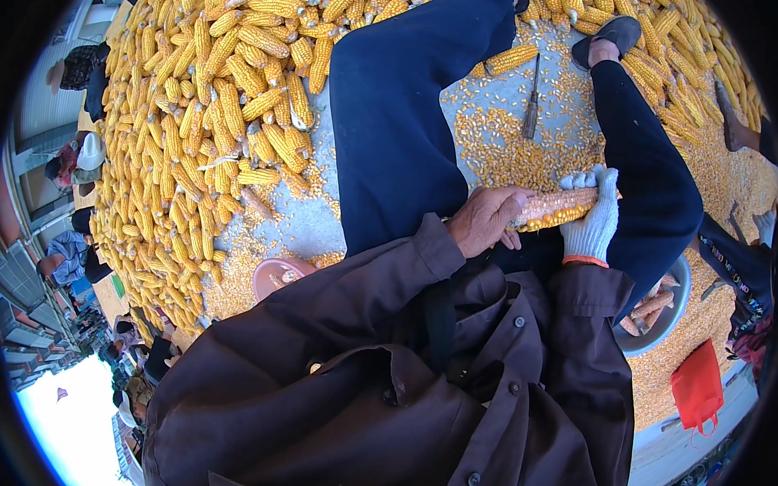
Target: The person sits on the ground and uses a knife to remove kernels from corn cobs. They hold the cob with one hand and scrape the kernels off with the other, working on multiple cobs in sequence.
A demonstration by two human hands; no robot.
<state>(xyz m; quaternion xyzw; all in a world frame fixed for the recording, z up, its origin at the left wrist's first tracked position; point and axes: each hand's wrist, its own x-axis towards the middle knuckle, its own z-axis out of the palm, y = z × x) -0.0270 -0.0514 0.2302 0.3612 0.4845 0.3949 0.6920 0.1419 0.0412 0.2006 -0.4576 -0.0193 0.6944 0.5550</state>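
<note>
A partly shelled corn cob [555, 208] lies sideways between my two hands, above my lap. Its upper side is stripped to pale pink core, while yellow kernels still line the lower side. My bare left hand [490, 219] is closed around the cob's left end, thumb along the top. The other end sits in my right hand [594, 218], which wears a white knitted glove with an orange cuff, its fingers curled over the cob. Beyond my hands, on the floor between my legs, lie loose kernels [495, 135] and a screwdriver-like tool [531, 98] with a thin shaft and dark handle.
A large heap of corn ears [231, 92] fills the left and far side. A pink basin [278, 273] stands left of me; a grey basin [661, 312] with stripped cobs stands right. A red bag [698, 384] lies beyond it. Other people sit at both sides.
</note>
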